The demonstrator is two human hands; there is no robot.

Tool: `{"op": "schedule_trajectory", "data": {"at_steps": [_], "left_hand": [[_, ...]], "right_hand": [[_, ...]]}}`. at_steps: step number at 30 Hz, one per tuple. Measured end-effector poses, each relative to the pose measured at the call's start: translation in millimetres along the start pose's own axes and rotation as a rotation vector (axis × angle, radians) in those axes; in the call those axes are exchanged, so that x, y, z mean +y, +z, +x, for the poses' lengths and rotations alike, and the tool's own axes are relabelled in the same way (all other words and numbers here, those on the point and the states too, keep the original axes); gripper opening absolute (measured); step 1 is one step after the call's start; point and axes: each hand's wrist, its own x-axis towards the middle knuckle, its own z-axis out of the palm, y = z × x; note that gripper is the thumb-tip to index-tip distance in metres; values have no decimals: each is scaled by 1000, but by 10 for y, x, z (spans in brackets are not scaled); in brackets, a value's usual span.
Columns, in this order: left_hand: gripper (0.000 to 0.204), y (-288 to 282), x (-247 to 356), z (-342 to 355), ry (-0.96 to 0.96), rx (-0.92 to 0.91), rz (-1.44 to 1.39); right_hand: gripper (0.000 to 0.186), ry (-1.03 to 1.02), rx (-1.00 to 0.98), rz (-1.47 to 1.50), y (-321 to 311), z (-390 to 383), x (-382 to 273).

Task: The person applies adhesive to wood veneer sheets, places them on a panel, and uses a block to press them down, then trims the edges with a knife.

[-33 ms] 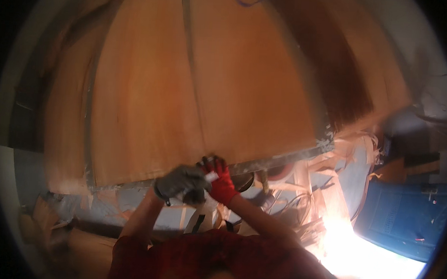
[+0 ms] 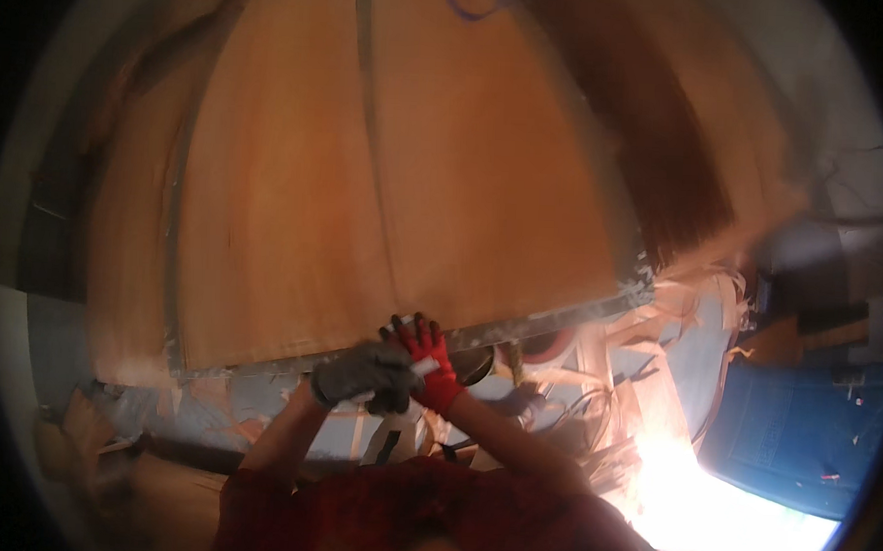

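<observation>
My left hand (image 2: 366,373), in a grey glove, is closed at the side of my right hand, its fingers curled against the red glove there. My right hand (image 2: 430,364) wears that red glove with dark fingertips. Its fingers are spread and point away from me, close to the front edge of a large wood veneer sheet (image 2: 494,199). A small white patch (image 2: 424,366) shows on the red glove beside the left fingertips; whether it is a label or a loose piece, I cannot tell.
A grey metal edge (image 2: 548,315) runs along the front of the veneer sheets. A dark brown strip (image 2: 673,158) lies on the right. Torn veneer scraps (image 2: 654,383) litter the floor below. On the right stands a blue panel (image 2: 799,429), beside glaring light. A purple loop (image 2: 473,11) shows at the far end.
The fingers of my right hand have spread wider and straightened. My left hand has moved slightly to the right and down, still against the red glove.
</observation>
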Motion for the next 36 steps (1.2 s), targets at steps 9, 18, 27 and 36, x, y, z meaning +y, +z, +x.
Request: {"op": "schedule_trajectory", "data": {"at_steps": [9, 18, 27, 36], "left_hand": [[24, 2253, 9, 1675, -18, -79, 179], [21, 4046, 629, 3489, 51, -169, 34], [21, 4282, 1538, 4969, 170, -41, 19], [23, 3614, 2206, 6954, 315, 141, -259]], "right_hand": [[61, 138, 349, 423, -497, -2492, 2413], [47, 758, 293, 477, -1334, -5152, 4708], [44, 637, 367, 602, -1939, -4402, 6756], [43, 858, 20, 564, -2538, -4285, 8622]]}}
